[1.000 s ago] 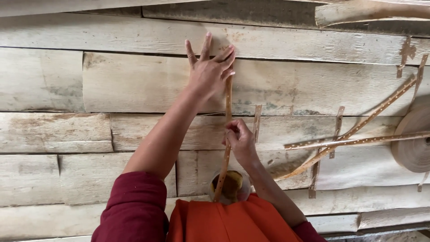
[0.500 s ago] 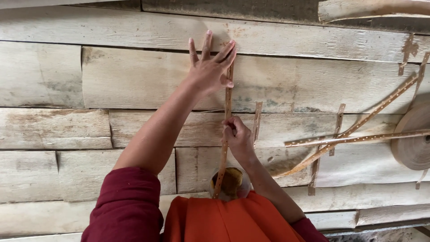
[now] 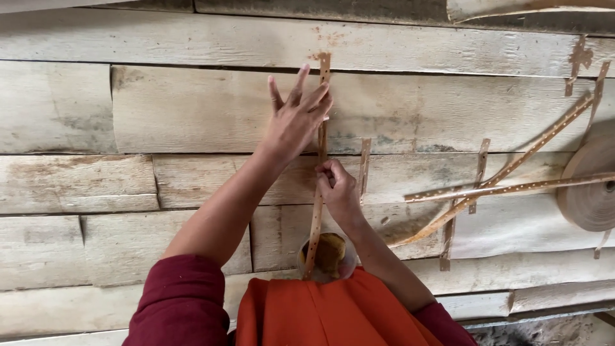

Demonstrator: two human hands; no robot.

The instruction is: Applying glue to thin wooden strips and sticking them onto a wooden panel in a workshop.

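Veneer sheets: pale wood veneer sheets (image 3: 77,109) are laid edge to edge and fill the view under both hands.
Left sleeve: a dark red sleeve (image 3: 182,301) is seen at the lower left, with the bare forearm stretched up and to the right.
Left hand: the left hand (image 3: 296,122) is open, fingers spread and flat; the palm is pressed on the veneer and the fingertips touch the upper part of the strip.
Strip: a narrow brown perforated tape strip (image 3: 318,173) is laid almost upright across the sheets, from the upper board down to the small container.
Right hand: the right hand (image 3: 337,189) is closed on the strip near its middle, which is pinched between thumb and fingers.
Container: a small round container (image 3: 328,257) with brown contents is seen at the strip's lower end, just above an orange cloth (image 3: 333,314).
Short strips: shorter pieces (image 3: 364,170) are stuck upright just beside the right hand.
Long strips: two long perforated strips (image 3: 506,173) are crossed farther right.
Roll: a tape roll (image 3: 592,192) is cut by the right edge.
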